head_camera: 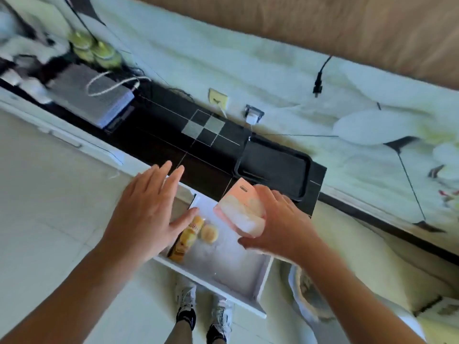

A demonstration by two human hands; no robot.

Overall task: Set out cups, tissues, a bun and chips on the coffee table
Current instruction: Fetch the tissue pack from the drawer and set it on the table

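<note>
A white drawer stands pulled out below a black countertop. Inside it lie a yellow chips packet and a round pale bun, side by side at the left. My right hand grips a pink and white tissue pack, held tilted just above the drawer's back right part. My left hand hovers flat over the drawer's left edge with spread fingers and holds nothing; its thumb reaches toward the chips packet. No cups are in view.
A black tray sits on the black countertop behind the drawer. Far left are a grey box with a white cable and green jars. A black plug hangs on the wall. My feet stand under the drawer.
</note>
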